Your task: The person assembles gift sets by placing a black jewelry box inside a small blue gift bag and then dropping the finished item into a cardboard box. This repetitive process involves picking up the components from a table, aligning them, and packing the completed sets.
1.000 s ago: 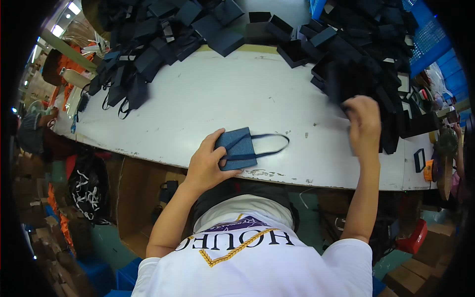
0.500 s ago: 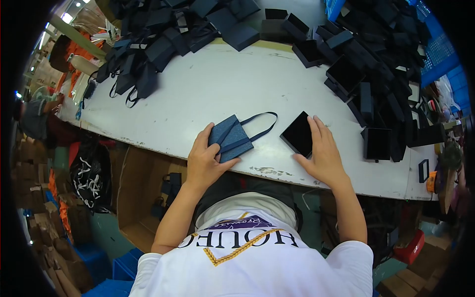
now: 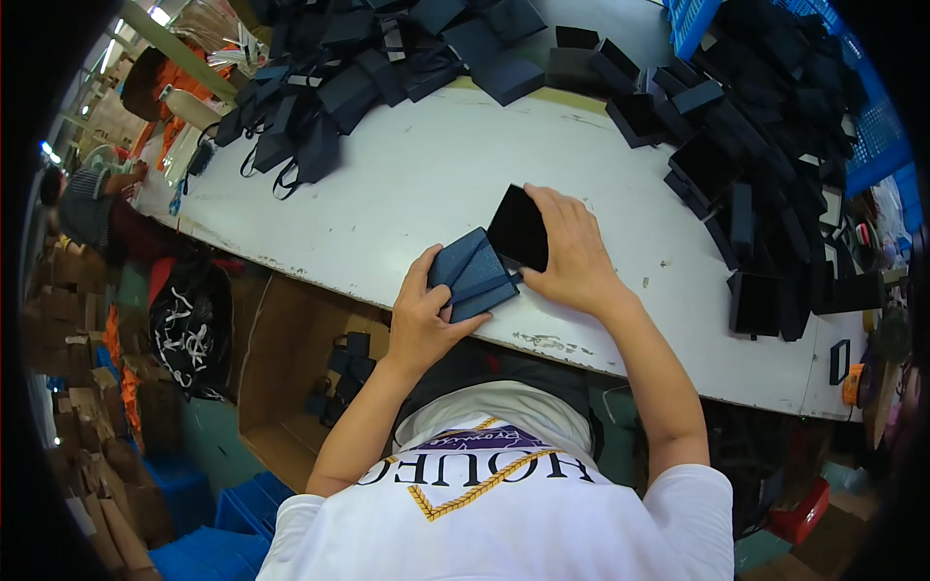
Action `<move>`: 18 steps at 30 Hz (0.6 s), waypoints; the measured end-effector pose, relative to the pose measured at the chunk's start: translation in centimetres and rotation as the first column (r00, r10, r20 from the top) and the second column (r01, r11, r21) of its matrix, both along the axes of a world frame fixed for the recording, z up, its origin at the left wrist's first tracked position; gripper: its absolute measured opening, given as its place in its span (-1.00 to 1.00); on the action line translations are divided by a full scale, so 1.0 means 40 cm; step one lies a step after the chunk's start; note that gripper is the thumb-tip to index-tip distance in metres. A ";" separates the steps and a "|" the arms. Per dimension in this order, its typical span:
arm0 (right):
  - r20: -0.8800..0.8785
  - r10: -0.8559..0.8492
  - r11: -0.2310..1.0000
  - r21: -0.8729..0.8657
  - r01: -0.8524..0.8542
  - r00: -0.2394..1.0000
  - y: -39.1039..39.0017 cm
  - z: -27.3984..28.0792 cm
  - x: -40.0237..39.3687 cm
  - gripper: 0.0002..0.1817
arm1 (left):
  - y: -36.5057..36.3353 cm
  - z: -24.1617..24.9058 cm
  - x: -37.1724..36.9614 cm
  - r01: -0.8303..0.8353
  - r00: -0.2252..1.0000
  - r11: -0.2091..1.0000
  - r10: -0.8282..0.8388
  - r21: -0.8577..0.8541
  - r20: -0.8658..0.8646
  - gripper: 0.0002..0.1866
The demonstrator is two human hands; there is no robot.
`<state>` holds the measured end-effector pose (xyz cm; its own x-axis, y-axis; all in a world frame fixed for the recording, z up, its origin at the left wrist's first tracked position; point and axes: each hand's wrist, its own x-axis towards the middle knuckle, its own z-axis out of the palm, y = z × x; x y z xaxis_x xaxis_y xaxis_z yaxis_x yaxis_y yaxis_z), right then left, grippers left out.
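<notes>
A dark blue box part [image 3: 469, 266] with a ribbon crossing its face is gripped by my left hand [image 3: 424, 312], thumb on top and fingers along its far edge. My right hand [image 3: 577, 254] holds a black open box [image 3: 517, 230], its dark hollow side facing up. The two pieces sit close together above the white table, near its front edge, and their edges meet or overlap. Most of the ribbon loop is hidden behind the black box; a short end shows by my right thumb.
Dark ribboned boxes [image 3: 349, 97] heap up at the back left. Open black boxes [image 3: 705, 165] pile along the right, beside blue crates [image 3: 877, 145]. Below the white table [image 3: 387, 184], a cardboard carton [image 3: 281, 378] holds dark boxes. Another person [image 3: 87, 208] sits at far left.
My right hand has brought the black box left, up against the blue part. The ribbon loop that stood out to the right is now mostly covered. The camera view has shifted slightly.
</notes>
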<state>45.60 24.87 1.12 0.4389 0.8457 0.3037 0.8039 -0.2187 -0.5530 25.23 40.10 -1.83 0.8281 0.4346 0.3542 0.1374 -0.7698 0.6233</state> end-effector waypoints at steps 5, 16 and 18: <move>-0.165 0.257 0.960 -0.072 -0.272 0.952 -0.041 0.041 0.003 0.03 | 0.037 0.014 -0.001 0.129 0.992 0.991 -0.129 0.032 -0.011 -0.45; -0.404 0.411 0.856 -0.138 -0.498 0.817 -0.091 0.047 0.042 0.13 | 0.070 0.004 -0.025 0.343 0.918 0.925 -0.367 -0.163 -0.149 -0.24; -0.419 0.495 0.810 -0.093 -0.579 0.761 -0.086 0.039 0.051 0.13 | 0.080 0.021 -0.018 0.398 0.888 0.898 -0.428 -0.186 -0.170 -0.26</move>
<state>47.64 21.45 2.69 -0.0662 0.9977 0.0114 0.5761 0.0475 -0.8160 24.49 43.30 -0.99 0.9901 0.0700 0.1218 -0.0401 -0.6899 0.7228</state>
